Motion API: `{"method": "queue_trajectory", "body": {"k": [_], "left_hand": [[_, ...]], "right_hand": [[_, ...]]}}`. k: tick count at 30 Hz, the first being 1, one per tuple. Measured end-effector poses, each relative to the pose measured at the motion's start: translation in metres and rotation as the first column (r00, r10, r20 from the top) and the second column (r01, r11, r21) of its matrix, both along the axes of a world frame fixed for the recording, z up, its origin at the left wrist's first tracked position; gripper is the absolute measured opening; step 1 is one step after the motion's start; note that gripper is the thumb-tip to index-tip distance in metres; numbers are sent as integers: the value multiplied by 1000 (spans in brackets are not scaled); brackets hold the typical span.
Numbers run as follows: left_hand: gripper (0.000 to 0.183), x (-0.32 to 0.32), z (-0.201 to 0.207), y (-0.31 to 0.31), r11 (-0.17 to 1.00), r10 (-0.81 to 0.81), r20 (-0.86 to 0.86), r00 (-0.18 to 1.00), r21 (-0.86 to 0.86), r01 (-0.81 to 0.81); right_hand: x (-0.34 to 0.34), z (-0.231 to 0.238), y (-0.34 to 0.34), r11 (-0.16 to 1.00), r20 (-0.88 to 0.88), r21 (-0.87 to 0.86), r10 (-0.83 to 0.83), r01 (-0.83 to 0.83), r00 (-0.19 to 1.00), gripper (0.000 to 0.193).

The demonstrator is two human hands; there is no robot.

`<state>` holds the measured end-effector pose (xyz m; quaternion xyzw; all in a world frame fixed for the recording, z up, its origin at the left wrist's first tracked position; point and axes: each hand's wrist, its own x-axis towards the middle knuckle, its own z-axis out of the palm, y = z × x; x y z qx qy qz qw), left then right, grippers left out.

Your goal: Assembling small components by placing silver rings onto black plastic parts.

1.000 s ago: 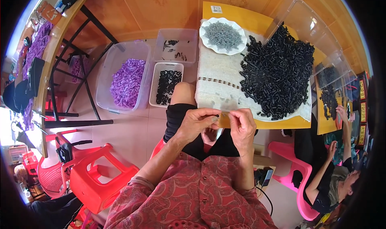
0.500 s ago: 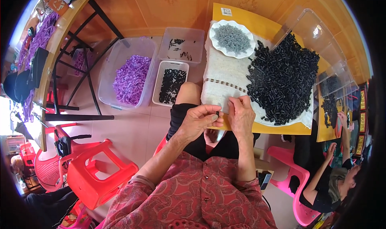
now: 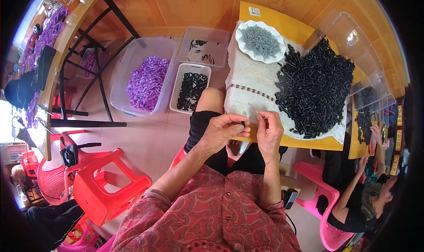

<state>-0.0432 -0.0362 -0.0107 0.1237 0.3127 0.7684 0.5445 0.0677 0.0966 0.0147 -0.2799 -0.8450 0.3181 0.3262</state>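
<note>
Between the thumb and fingertips of my left hand (image 3: 224, 130) is a small black tube-like piece (image 3: 242, 124). My right hand (image 3: 270, 130) is just beside it, thumb and forefinger pinched together; whatever they hold is too small to make out. Both hands are over the near edge of a white towel (image 3: 249, 77) spread on a yellow board. A large heap of small black cylindrical pieces (image 3: 316, 90) covers the towel's right side. At its far end stands a scalloped white plate (image 3: 243, 49) full of small grey pieces (image 3: 260, 40).
On the floor to the left are a clear tub (image 3: 117, 90) of purple wrapped pieces, a white basket (image 3: 175, 95) of black pieces and a shallow clear bin (image 3: 183, 44). A red stool (image 3: 95, 194) stands at lower left. Another person (image 3: 360, 203) sits at right near a pink chair (image 3: 324, 188).
My right hand has drawn back slightly from the towel, its fingertips turning toward the left hand. The left hand keeps its pinch on the black piece. The whole view has shifted a little.
</note>
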Motion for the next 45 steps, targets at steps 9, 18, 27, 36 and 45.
{"method": "queue_trajectory", "body": {"k": [9,18,27,36,45], "left_hand": [[26,2,2,1,999,4,0,1000,-32,-4],[26,2,-2,1,998,51,107,993,27,-54],[27,3,-5,1,993,16,316,949,105,-51],[28,5,-9,1,990,1,351,936,132,-51],[27,6,-9,1,993,10,336,942,107,-48]], "right_hand": [[10,4,-9,915,-103,-399,19,-59,995,10],[13,19,-21,605,-181,-783,-4,-141,984,12],[9,31,-37,794,-174,-588,59,-152,983,10],[6,29,-43,870,-155,-457,128,-186,980,10],[4,27,-42,900,-148,-398,130,-180,980,7]]}}
